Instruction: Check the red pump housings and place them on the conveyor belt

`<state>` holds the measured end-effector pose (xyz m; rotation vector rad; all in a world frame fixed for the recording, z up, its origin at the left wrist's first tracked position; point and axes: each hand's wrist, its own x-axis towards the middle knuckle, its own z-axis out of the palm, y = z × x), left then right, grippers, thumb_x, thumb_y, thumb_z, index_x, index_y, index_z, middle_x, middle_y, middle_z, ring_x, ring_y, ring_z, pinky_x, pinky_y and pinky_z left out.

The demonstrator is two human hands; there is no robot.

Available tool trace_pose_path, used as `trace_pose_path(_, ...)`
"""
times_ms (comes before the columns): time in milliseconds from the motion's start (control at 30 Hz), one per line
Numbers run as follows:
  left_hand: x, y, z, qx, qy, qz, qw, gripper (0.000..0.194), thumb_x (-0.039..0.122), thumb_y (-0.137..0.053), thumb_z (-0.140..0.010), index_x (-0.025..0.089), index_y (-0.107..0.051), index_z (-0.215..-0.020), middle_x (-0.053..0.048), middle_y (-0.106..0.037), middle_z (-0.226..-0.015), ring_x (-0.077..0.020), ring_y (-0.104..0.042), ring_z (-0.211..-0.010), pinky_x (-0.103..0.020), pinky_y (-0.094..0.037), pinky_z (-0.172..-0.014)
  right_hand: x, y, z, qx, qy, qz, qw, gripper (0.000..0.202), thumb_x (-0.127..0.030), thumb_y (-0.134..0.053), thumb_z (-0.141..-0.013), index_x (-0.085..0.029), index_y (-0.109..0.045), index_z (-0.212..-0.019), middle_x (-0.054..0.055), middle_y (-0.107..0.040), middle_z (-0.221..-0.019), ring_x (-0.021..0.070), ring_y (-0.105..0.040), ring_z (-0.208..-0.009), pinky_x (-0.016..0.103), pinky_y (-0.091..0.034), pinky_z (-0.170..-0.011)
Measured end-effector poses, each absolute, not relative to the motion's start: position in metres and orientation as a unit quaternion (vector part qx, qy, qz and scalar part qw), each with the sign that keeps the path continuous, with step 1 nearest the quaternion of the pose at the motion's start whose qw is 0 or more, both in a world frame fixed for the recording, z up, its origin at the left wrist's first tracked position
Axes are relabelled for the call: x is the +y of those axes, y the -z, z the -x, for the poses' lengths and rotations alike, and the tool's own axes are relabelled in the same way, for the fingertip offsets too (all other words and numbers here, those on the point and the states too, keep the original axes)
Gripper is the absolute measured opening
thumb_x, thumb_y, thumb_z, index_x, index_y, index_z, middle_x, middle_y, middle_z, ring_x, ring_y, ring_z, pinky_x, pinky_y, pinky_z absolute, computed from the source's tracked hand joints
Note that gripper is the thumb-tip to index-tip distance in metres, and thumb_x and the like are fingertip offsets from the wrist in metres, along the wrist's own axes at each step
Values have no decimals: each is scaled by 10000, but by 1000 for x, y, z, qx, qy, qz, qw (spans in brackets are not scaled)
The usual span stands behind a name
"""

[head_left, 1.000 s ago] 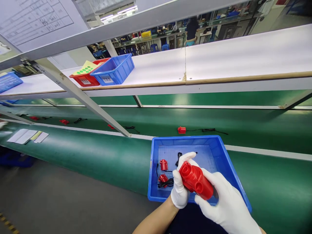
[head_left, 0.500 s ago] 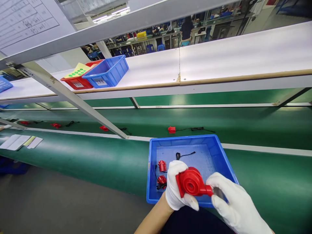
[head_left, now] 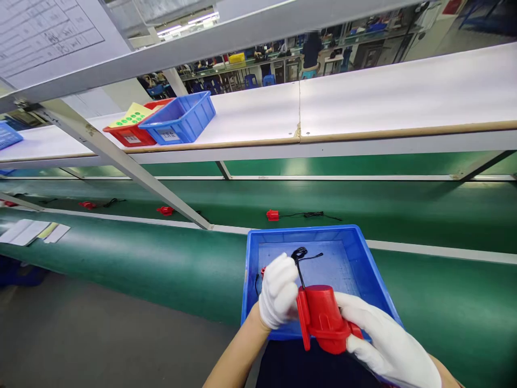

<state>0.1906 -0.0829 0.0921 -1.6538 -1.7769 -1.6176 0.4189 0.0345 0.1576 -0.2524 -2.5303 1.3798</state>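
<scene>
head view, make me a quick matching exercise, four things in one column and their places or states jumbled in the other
Things
1. nearest red part
2. red bin
3. small blue bin
4. loose white papers

Places or states
A. lying on the green surface, far left
B. with a yellow sheet in it
C. in the right hand
D. just right of the red bin

Pairs: 1-C, 2-B, 3-D, 4-A

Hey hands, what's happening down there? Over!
Right hand gripping red part, black cord trailing from it. Left hand curled beside it, contact unclear. Hands partly block view of blue bin.
</scene>
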Motion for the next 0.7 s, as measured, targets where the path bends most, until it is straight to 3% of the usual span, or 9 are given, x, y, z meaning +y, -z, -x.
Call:
trace_pose_path(67,-72,-89,-176,-600,480,601,221,728,574,-693,-785,267,-393,-1373,-137,-610,-1232,-320,-588,-1209,-575,-498,-1000,36,-151,-422,-832,-524,117,139,389,-531,-549,-923,-228,-646,-1147,103,-606,-1319,239,-615,-1164,328,-518,-994)
trace_pose_path(133,-64,-78,-156,-697,410,552,204,890,574,-711,-769,176,-310,-1457,-205,-531,-1351,-353,-493,-1317,-566,-442,-1070,36,-147,-422,-747,-622,176,151,389,-555,-473,-950,-220,-669,-974,94,-700,-1103,217,-679,-976,316,-563,-879)
trace_pose_path(233,-65,-44,-121,-883,269,378,72,770,502,-599,-871,109,-312,-1468,-214,-458,-1456,-316,-424,-1380,-487,-358,-1151,36,-146,-416,-538,-789,247,163,532,-595,-310,-984,-200,-615,-797,45,-649,-607,157,-625,-542,274,-556,-591)
trace_pose_path(300,-72,-19,-101,-923,230,309,24,727,440,-570,-889,22,-347,-1442,-266,-452,-1453,-349,-424,-1375,-494,-336,-1152,36,-145,-411,-403,-856,275,173,565,-651,-333,-953,-192,-555,-710,-1,-518,-436,119,-494,-348,219,-434,-387)
trace_pose_path(367,-82,3,-87,-942,205,265,-17,676,394,-555,-888,-21,-399,-1398,-306,-482,-1412,-380,-476,-1328,-503,-381,-1102,38,-143,-407,-323,-879,300,184,588,-700,-422,-900,-184,-496,-627,-26,-442,-386,80,-388,-267,172,-279,-292)
trace_pose_path(433,-90,18,-80,-954,182,229,-66,587,389,-501,-911,7,-461,-1355,-291,-565,-1333,-373,-577,-1222,-485,-464,-1001,42,-143,-408,-296,-881,321,181,615,-712,-473,-871,-173,-470,-573,-30,-415,-377,53,-348,-259,153,-225,-286)
trace_pose_path(600,-95,31,-76,-960,140,197,-144,483,452,-380,-958,147,-513,-1308,-181,-649,-1267,-326,-644,-1130,-430,-505,-896,101,-146,-447,-332,-833,382,223,643,-687,-387,-919,-180,-473,-532,-6,-403,-382,52,-370,-326,178,-277,-348)
trace_pose_path(700,-92,30,-74,-960,124,188,-164,456,481,-349,-963,177,-529,-1252,-158,-682,-1202,-318,-666,-1080,-414,-506,-860,188,-151,-499,-462,-705,472,256,611,-641,-331,-944,-192,-510,-568,21,-459,-439,69,-404,-369,237,-321,-399)
